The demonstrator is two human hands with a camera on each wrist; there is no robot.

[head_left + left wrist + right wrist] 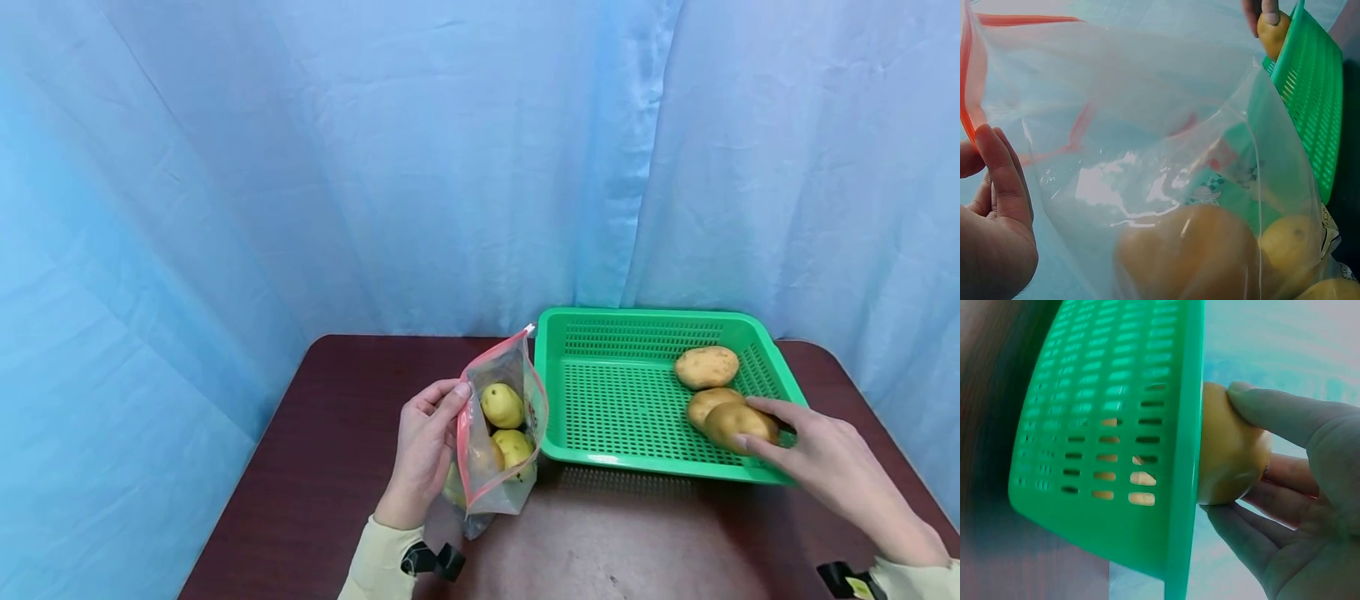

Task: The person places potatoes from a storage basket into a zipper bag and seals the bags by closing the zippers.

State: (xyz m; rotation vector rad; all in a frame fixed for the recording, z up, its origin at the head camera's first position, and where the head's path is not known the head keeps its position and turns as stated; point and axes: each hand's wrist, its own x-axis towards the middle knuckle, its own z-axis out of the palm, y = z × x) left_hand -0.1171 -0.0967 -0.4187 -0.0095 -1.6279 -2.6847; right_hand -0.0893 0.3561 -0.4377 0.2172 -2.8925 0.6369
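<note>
My left hand [422,450] pinches the pink-edged rim of a clear zip bag [496,502], which stands with its mouth open. Inside lie yellow pears [502,406] and a browner rounded item [1188,253], seen blurred through the plastic in the left wrist view. At the right end of a green basket [551,333], my right hand [847,467] grips a potato [738,427] between thumb and fingers. In the right wrist view that potato [1229,450] shows above the basket's rim. Two more potatoes [707,367] are in the basket, one partly hidden behind the gripped one.
The basket stands at the back right of a dark brown table [322,467], close beside the bag. Pale blue curtains [450,167] hang behind the table and along its left side. A dark strap with a small device [433,561] sits on the left wrist.
</note>
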